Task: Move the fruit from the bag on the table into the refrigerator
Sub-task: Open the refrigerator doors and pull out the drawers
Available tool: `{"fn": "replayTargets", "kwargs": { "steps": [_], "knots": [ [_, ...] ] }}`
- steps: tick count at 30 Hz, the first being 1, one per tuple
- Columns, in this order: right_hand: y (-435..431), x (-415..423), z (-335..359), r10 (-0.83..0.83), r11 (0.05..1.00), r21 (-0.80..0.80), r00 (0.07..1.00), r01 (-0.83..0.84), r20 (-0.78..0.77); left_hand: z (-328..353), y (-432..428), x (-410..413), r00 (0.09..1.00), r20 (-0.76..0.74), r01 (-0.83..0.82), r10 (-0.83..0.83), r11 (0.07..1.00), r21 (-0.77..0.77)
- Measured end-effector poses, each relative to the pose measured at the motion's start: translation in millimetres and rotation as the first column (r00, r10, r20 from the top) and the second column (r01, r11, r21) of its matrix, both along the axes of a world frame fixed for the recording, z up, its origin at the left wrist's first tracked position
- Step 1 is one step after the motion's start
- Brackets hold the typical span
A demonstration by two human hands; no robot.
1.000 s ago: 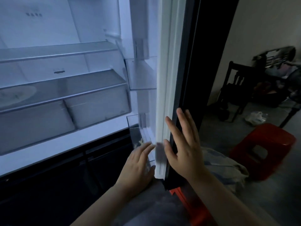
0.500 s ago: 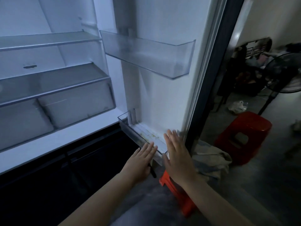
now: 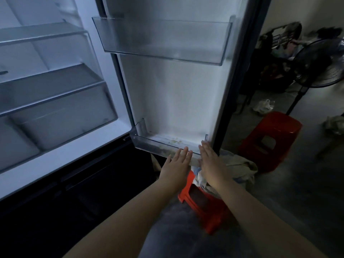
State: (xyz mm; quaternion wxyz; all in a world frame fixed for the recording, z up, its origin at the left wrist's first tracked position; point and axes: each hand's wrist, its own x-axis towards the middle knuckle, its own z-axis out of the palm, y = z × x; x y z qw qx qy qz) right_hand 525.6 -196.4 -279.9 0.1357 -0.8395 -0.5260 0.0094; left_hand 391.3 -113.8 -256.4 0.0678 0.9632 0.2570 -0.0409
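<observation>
In the head view, the refrigerator door [image 3: 182,94] is standing wide open, so I think the opening step is just about done. No fruit is showing anywhere. Both hands are reaching out at about 6 o'clock. The left hand [image 3: 176,164] and the right hand [image 3: 210,159] are lying flat, fingers straight and close together, holding nothing. Their tips seem to be touching the low door bin [image 3: 154,146]. A pale crumpled bundle [image 3: 240,164] is sitting on a red stool [image 3: 214,220] at 5 o'clock — I cannot tell if it is the bag. Next, I think, the hands are going to need to leave the door, find the bag and pick the fruit up gently.
</observation>
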Motion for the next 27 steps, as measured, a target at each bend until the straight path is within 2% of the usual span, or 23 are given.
{"fn": "replayTargets", "kwargs": {
  "steps": [11,17,20,23,25,27],
  "knots": [
    [22.9,59.9,16.0,-0.009,0.993,-0.120,0.995,0.020,0.097,0.0,6.8,66.4,0.991,-0.126,-0.029,0.041,0.995,0.095],
    [27.2,61.7,20.5,-0.034,0.984,-0.171,0.998,0.041,0.046,-15.8,-0.9,77.5,0.990,-0.101,-0.079,0.096,0.985,0.154],
    [28.5,59.0,17.0,-0.057,0.988,-0.138,0.997,0.063,0.046,-15.8,0.4,74.3,0.996,-0.055,-0.061,0.069,0.990,0.130],
    [26.2,54.6,13.8,-0.077,0.988,-0.125,0.994,0.085,0.073,-22.5,10.1,57.4,0.997,0.043,0.054,-0.056,0.997,0.058],
    [25.8,50.7,9.7,-0.068,0.991,-0.114,0.995,0.076,0.069,-28.8,23.9,32.3,0.984,0.086,0.151,-0.157,0.986,0.075],
    [25.6,48.1,4.3,-0.064,0.993,-0.090,0.996,0.070,0.068,-33.4,38.9,2.7,0.975,0.131,0.164,-0.181,0.977,0.134]
  ]
}}
